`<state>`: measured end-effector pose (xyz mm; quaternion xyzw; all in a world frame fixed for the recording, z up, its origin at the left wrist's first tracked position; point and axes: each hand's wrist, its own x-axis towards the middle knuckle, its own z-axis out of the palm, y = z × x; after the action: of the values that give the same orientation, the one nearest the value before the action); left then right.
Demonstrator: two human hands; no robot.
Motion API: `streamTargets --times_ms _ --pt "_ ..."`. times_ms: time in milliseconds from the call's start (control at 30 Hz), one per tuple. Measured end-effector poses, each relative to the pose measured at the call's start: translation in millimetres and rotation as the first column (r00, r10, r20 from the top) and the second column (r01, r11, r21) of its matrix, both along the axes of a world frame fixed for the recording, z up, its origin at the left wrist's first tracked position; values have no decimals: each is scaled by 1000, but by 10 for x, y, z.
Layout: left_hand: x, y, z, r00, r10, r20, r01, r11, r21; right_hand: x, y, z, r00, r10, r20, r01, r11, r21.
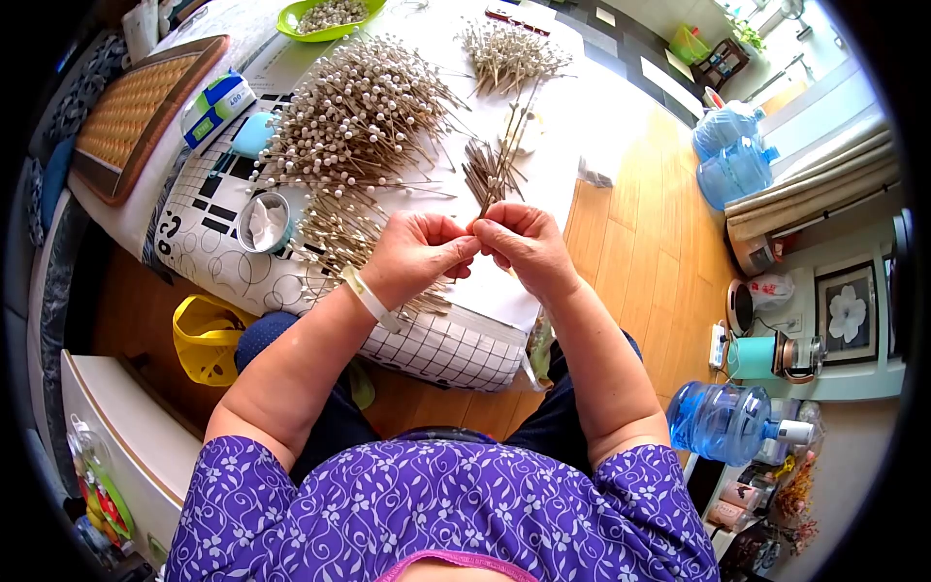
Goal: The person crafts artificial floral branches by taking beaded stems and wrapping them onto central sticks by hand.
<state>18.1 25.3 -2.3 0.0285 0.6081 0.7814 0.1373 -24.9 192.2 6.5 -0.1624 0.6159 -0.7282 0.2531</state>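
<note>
My left hand (419,254), with a pale band at the wrist, is closed in a pinch. My right hand (529,250) is pinched too, its fingertips meeting those of the left above the table's near edge. Whatever lies between the fingertips is too small to make out. Just beyond them is a bunch of thin brown stems (493,170); I cannot tell whether a finger touches it. A large heap of white-tipped stems (354,112) lies farther left. Next to my left wrist is a smaller spread of pale-tipped stems (339,228).
A round tub with white contents (264,222) stands left of the stems. Behind are a green bowl of white beads (325,17) and another stem pile (509,53). A yellow bag (206,339) hangs low at left. Large blue water bottles (722,422) stand at right.
</note>
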Motion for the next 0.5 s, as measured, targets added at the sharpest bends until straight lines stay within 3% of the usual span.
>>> streamTargets --times_ms 300,367,500 --pt "-21 -27 -39 1000 0 -20 -1 999 -41 8 -60 -28 993 -51 -105 56 997 48" --pt "-15 -39 -33 999 18 -34 -20 999 -41 -12 -29 -13 997 -33 -68 43 988 151" --pt "-34 -47 -46 999 -39 34 38 999 32 19 -34 -26 984 -53 -171 70 993 95"
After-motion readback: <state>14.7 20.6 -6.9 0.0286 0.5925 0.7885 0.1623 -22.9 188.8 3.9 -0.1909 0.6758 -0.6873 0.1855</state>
